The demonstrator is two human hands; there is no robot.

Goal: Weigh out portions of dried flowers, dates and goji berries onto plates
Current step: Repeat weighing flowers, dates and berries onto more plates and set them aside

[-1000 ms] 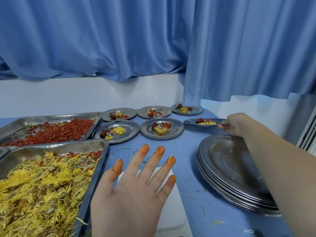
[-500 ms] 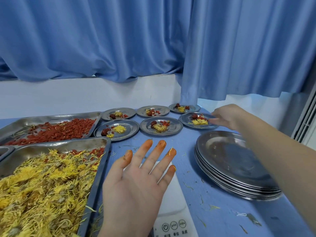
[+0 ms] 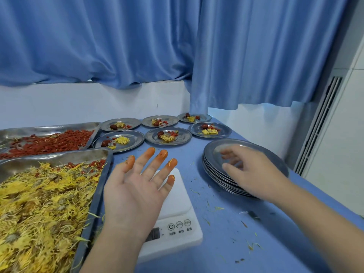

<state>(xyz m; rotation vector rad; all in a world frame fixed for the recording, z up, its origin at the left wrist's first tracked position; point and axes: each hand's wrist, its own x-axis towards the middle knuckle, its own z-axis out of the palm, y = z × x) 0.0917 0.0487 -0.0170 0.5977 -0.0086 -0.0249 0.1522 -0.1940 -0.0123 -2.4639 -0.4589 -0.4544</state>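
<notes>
Flower tray (image 3: 39, 203) at left, heaped, cut off by frame edge. Plate stack (image 3: 256, 148) right of scale (image 3: 177, 194): thin steel, stiff, likely slippery and nested; best lifted by top rim. Scale display partly hidden behind left hand (image 3: 136, 190), fingers spread, empty. Right hand (image 3: 250, 172) over stack, blurred; grip cannot be told.

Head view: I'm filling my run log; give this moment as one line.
left hand: open over scale | right hand: at plate stack, grip open | filled plates: six
</notes>
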